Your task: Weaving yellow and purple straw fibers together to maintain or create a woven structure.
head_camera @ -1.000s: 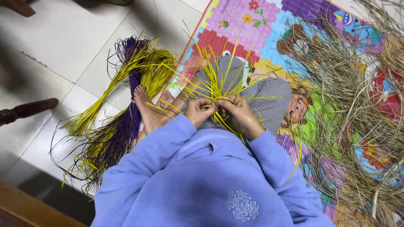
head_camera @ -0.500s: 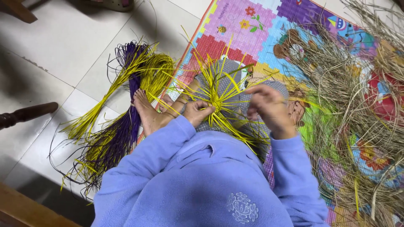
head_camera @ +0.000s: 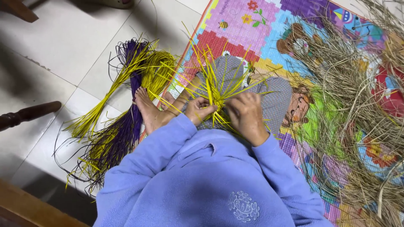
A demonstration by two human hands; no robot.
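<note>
Over our lap, our left hand (head_camera: pixel 198 110) pinches the hub of the yellow strand bundle (head_camera: pixel 219 86); our right hand (head_camera: pixel 246 115) — out to the side a moment ago — has returned, fingers curled on the strands, so weaving resumes. Purple-and-yellow bundles (head_camera: pixel 122 126) lie on the floor.

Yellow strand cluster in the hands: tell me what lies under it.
Under the yellow strand cluster show the grey dotted trousers on the colourful play mat. Left hand and right hand cover its base.
</note>
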